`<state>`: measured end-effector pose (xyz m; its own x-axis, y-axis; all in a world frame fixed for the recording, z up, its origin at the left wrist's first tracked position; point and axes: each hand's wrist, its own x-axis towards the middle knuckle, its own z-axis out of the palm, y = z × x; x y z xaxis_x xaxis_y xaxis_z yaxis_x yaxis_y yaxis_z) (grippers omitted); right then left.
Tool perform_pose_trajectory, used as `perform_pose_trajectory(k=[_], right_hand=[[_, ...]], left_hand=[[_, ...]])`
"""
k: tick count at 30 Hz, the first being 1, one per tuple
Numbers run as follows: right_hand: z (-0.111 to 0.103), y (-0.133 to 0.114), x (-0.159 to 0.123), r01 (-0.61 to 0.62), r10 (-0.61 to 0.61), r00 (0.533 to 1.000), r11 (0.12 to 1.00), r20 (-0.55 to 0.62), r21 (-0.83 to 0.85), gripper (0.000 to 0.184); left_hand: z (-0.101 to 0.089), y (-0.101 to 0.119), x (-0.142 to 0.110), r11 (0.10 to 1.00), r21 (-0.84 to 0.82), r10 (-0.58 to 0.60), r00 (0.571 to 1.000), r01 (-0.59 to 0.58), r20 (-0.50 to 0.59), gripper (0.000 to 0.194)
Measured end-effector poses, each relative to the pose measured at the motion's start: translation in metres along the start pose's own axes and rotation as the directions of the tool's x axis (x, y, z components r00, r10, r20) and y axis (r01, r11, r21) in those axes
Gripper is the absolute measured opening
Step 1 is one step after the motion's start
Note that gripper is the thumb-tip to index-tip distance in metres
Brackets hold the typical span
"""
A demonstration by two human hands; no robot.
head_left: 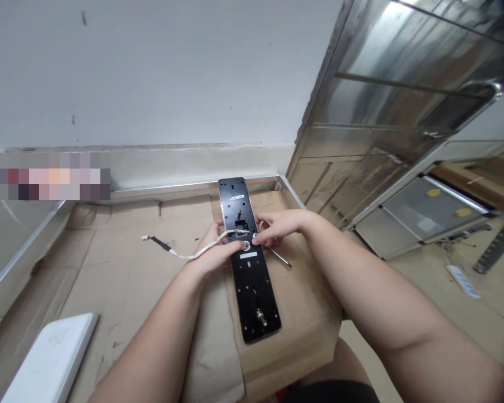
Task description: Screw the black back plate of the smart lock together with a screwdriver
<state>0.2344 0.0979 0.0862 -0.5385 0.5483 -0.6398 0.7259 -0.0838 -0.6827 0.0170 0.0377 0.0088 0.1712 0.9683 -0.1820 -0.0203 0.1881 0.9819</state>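
Observation:
A long black lock panel point(254, 285) lies with its back side up, with screw holes, two small white labels and a threaded metal post near its lower end. My left hand point(214, 249) holds the panel's left edge, its thumb pressing beside a white ring point(246, 245) on the panel. A white-sleeved cable point(193, 256) runs from the panel's square opening over that hand to a small plug. My right hand point(275, 228) is at the right edge, its fingers curled and its fingertips by a small whitish round piece point(255, 236). From under it sticks a screwdriver point(282, 258); the handle is hidden.
Brown cardboard point(151, 291) covers the worktop, with a metal rim point(168, 189) along the back. A white flat box-like object point(50, 358) lies at the lower left. A metal cabinet point(386, 106) stands to the right, and a wall rises behind.

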Motion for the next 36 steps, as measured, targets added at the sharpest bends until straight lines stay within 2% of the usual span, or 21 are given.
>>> perform_pose_trajectory(k=[2, 5, 14, 19, 36], right_hand=[[0.007, -0.003, 0.000, -0.023, 0.025, 1.000, 0.997, 0.018, -0.076, 0.068], [0.014, -0.007, 0.001, -0.041, 0.041, 0.999, 0.993, -0.007, -0.110, 0.069], [0.015, -0.008, 0.005, -0.040, 0.039, 0.998, 0.999, 0.043, 0.035, 0.055], [0.019, -0.009, 0.005, -0.067, 0.066, 0.997, 0.997, 0.034, 0.044, 0.047], [0.017, -0.005, 0.009, -0.071, 0.066, 0.996, 0.993, 0.058, 0.096, 0.057]], left_hand=[[-0.001, -0.001, 0.001, 1.000, 0.021, -0.001, 1.000, 0.001, -0.001, 0.077], [-0.003, -0.001, 0.002, 0.999, 0.038, -0.003, 1.000, 0.003, 0.007, 0.076], [-0.001, 0.005, 0.000, 1.000, 0.019, -0.008, 1.000, 0.008, -0.004, 0.078], [0.000, 0.005, 0.000, 1.000, 0.020, -0.018, 1.000, 0.019, -0.012, 0.079], [0.009, 0.012, -0.004, 0.995, -0.097, -0.016, 0.999, 0.012, -0.046, 0.073]])
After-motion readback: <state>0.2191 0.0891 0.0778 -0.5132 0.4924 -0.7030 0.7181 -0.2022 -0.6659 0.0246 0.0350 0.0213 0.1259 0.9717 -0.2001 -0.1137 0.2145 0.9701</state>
